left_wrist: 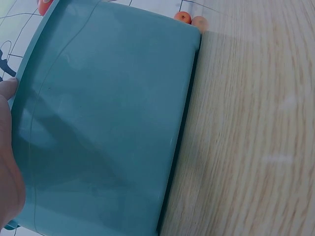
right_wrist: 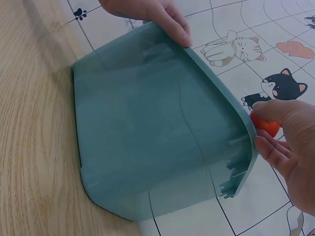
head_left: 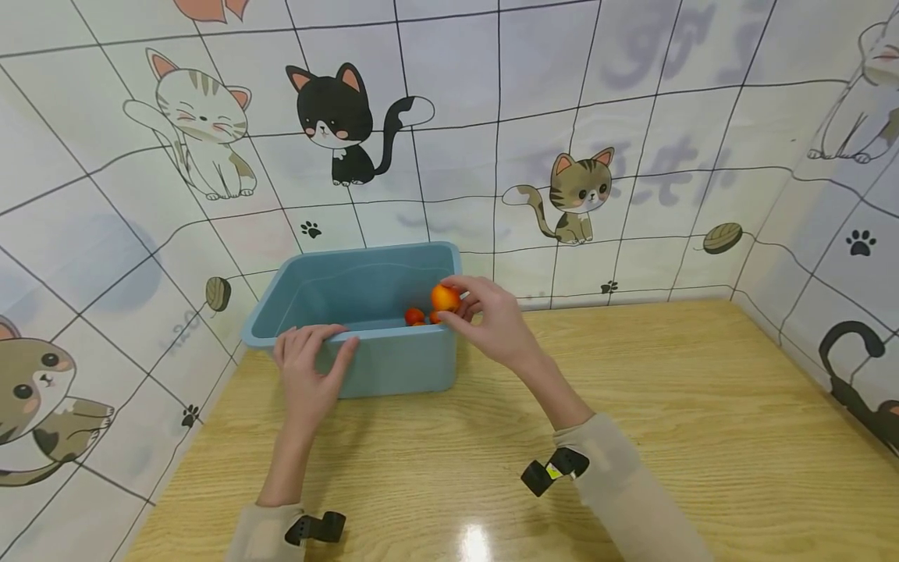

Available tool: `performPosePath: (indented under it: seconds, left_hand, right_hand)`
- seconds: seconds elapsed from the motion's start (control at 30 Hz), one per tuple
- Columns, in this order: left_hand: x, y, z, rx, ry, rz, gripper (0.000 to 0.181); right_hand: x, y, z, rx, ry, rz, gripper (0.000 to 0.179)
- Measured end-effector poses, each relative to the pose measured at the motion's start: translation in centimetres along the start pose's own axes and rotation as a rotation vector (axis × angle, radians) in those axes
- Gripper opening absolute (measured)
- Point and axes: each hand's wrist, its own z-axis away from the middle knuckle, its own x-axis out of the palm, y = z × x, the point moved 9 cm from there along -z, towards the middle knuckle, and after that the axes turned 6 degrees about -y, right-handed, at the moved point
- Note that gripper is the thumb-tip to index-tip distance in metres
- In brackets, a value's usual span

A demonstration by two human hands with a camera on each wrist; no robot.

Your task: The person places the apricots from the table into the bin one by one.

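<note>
A blue-green plastic bin (head_left: 393,363) stands on the table against the wall. My left hand (head_left: 307,367) grips its front rim near the left end, fingers over the edge and thumb toward the outside. My right hand (head_left: 488,320) pinches an orange-red round fruit (head_left: 445,297) between thumb and fingers, at the rim by the bin's right corner. This fruit (right_wrist: 266,124) also shows in the right wrist view, partly covered by the fingers. Inside the bin lies a smaller red round fruit (head_left: 414,316), with more orange-red partly hidden beside it.
The wooden table (head_left: 632,390) extends to the right and toward me. Behind it rises a wall covering (head_left: 463,172) printed with cats and grid lines. In the left wrist view, a small orange round thing (left_wrist: 182,17) shows past the bin's lower corner.
</note>
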Motion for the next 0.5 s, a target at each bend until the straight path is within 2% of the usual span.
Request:
performPosePath:
  seconds: [0.3, 0.5]
  left_hand:
    - [-0.03, -0.15, 0.09, 0.01, 0.015, 0.009, 0.024]
    - [0.02, -0.1, 0.06, 0.011, 0.013, 0.012, 0.028]
  right_hand:
    - [0.36, 0.32, 0.07, 0.032, -0.033, -0.012, 0.044]
    - [0.36, 0.42, 0.16, 0.043, -0.036, -0.016, 0.044]
